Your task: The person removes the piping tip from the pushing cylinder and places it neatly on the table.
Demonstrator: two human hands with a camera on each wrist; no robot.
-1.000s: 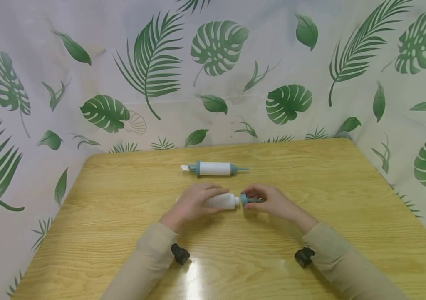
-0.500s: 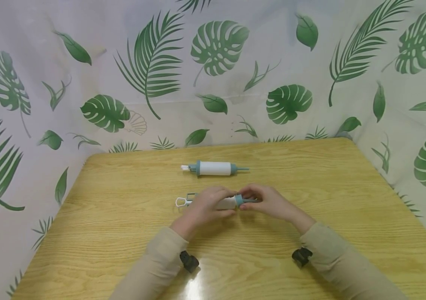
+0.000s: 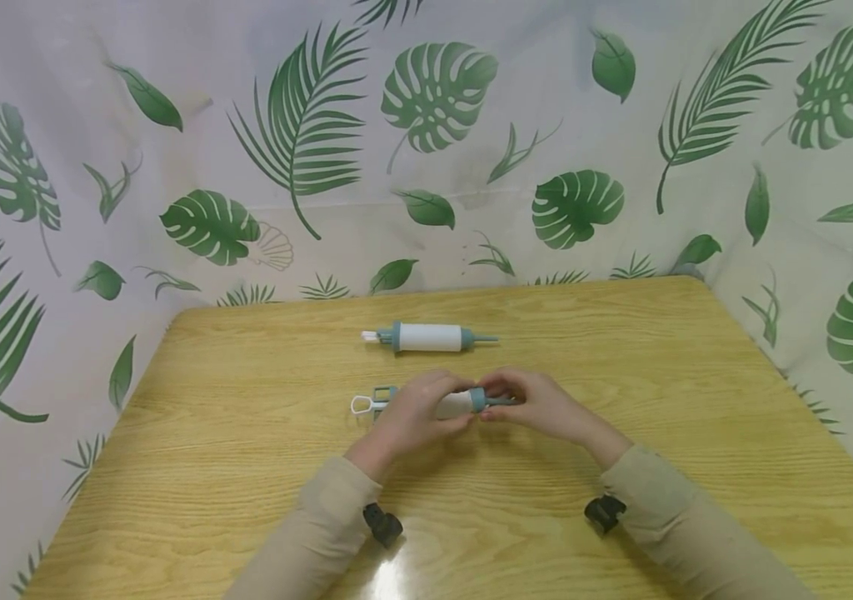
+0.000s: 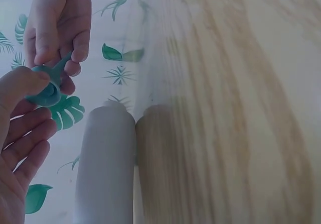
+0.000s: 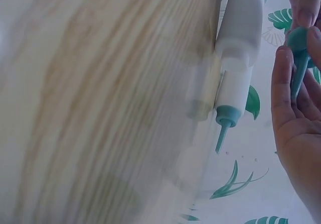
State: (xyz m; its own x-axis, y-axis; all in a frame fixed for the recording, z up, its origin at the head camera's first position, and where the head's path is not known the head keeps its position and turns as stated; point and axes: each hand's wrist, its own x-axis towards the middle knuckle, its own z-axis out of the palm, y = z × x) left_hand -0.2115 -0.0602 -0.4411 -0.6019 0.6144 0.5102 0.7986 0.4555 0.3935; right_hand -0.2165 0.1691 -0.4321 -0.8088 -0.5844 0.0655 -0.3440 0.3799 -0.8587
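Observation:
A teal nozzle (image 3: 479,400) with a slim tip is between my hands, above a white syringe barrel (image 3: 454,406) lying on the table. My right hand (image 3: 531,396) grips it, fingers around the tip and cap in the right wrist view. My left hand (image 3: 422,408) pinches the cap's rim, its thumb over the teal cap (image 4: 46,94) in the left wrist view. The barrel (image 4: 108,163) shows there with a bare neck, apart from the fingers. Its white plunger ring (image 3: 361,405) and teal flange (image 3: 385,393) stick out left of my left hand, which hides the middle.
A second syringe (image 3: 430,337), white with teal ends and its nozzle on, lies farther back on the wooden table (image 3: 621,333). Behind the table's far edge hangs a leaf-patterned cloth (image 3: 501,225). Black wrist cameras sit on both sleeves.
My left hand has moved right from the barrel to the nozzle, uncovering the plunger ring and flange. The right hand shifted slightly left, and the nozzle now covers the barrel's neck in the head view.

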